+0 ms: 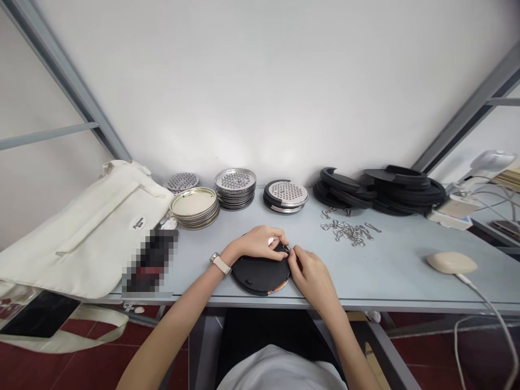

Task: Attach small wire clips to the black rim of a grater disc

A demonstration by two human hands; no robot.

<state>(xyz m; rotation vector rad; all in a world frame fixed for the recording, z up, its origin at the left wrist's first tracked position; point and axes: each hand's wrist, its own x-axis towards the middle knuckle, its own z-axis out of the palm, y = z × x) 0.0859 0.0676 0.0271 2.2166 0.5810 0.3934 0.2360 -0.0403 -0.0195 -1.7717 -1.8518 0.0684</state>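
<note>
A flat round black case (258, 273) lies on the table near its front edge, with a strip of metal and orange showing along its lower right rim. My left hand (262, 242) reaches over its top, thumb and forefinger closed on a small metal clip (286, 249) at the upper right edge. From the right, my right hand (311, 273) pinches the case's rim beside that clip. Its fingertips partly hide the contact. Farther right on the table is a loose heap of similar metal clips (351, 232).
Along the wall stand gold round lids (194, 203), perforated metal grater discs (235, 181), a partly covered grater disc (288, 194) and black round covers (400, 189). A white bag (93, 216) fills the left side. A cream corded mouse-like device (450, 262) lies right.
</note>
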